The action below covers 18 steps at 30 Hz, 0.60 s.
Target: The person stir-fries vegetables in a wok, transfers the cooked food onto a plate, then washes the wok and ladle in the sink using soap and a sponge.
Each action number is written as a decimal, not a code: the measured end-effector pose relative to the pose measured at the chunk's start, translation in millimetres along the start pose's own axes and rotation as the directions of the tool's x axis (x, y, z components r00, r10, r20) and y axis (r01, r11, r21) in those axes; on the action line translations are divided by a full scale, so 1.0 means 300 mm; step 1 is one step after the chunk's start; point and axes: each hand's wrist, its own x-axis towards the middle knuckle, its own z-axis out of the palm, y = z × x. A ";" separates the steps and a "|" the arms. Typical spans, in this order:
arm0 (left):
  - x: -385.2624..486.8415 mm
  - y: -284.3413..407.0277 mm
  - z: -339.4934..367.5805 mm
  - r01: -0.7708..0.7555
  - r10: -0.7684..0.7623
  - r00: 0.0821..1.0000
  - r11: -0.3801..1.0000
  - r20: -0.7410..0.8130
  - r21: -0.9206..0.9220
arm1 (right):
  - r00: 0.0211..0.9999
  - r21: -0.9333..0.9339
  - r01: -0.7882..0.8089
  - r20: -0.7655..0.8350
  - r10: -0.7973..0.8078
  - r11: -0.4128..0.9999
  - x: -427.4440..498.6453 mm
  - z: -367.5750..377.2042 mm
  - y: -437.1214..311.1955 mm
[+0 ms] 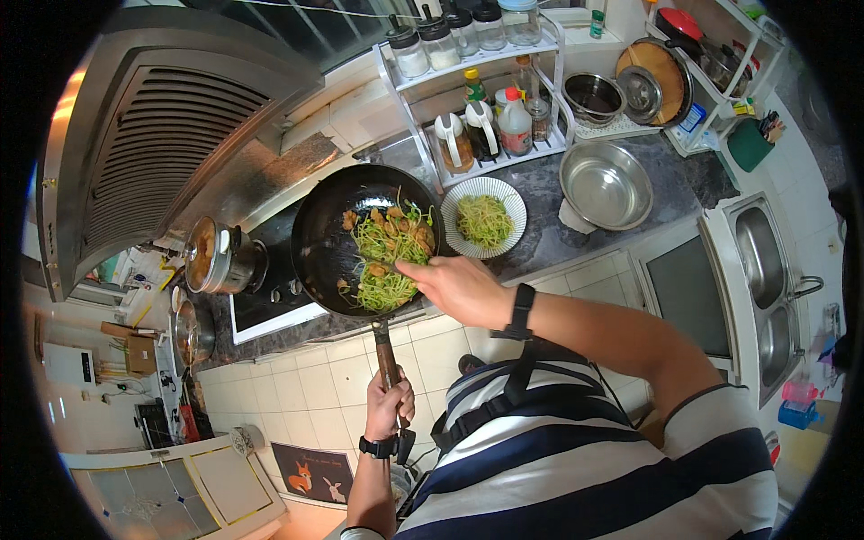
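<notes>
My left hand (390, 403) grips the wooden handle (385, 358) of a dark wok (324, 270). Inside the wok lie thin green sprouts (385, 293) mixed with browned pieces of food, mostly on its right side. My right hand (459, 287) reaches over the wok's right rim and is closed on a slim utensil (381, 262), whose far end is among the sprouts; its exact kind cannot be told. Just right of the wok stands a white ribbed plate (518, 219) with more green sprouts (484, 221) on it.
A lidded pot (214, 255) stands on the cooktop (270, 314) at left, beneath a range hood (169, 135). Behind the plate, a white rack (432, 155) holds bottles and jars. A steel basin (606, 185) sits on the counter near a double sink (759, 256).
</notes>
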 end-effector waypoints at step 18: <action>0.007 -0.062 -0.021 -0.002 0.004 0.999 0.999 -0.054 0.034 | 0.987 -0.467 0.162 0.056 -0.154 0.869 -0.016 -0.190 0.117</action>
